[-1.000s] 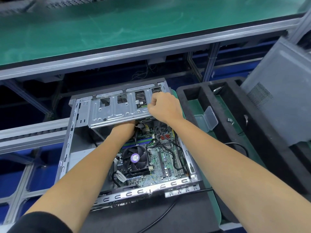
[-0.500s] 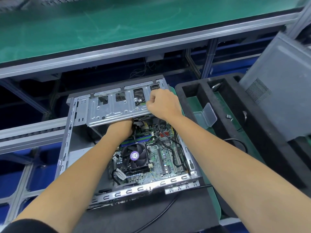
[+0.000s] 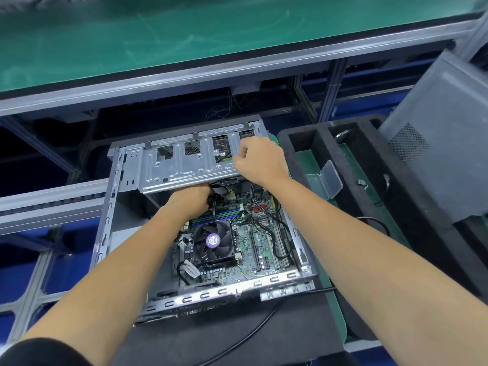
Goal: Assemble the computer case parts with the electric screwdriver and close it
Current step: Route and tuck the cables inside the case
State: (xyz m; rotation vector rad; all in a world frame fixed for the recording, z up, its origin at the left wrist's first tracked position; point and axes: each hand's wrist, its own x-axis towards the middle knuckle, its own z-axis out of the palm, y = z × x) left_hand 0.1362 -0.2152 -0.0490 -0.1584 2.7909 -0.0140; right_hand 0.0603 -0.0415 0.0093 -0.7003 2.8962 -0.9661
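Note:
An open computer case [image 3: 105, 228] lies flat before me, its green motherboard [image 3: 264, 249] and black CPU fan [image 3: 214, 241] exposed. A silver drive cage [image 3: 182, 165] spans the case's far end. My left hand [image 3: 191, 200] reaches under the cage's near edge, fingers closed around black cables there. My right hand [image 3: 257, 159] rests on the cage's right end, fingers curled on its edge. The grey side panel [image 3: 438, 143] leans at the far right. No electric screwdriver is in sight.
A black foam tray [image 3: 369, 207] with compartments stands right of the case, holding a small clear plastic box [image 3: 330, 178] and small metal parts [image 3: 361, 182]. A black cable [image 3: 253, 331] runs from the case toward me. A green conveyor [image 3: 184, 35] runs along the back.
My left hand has drawn slightly out from under the cage and now grips the cables. The right hand stays on the cage's right end. The camera has shifted a little.

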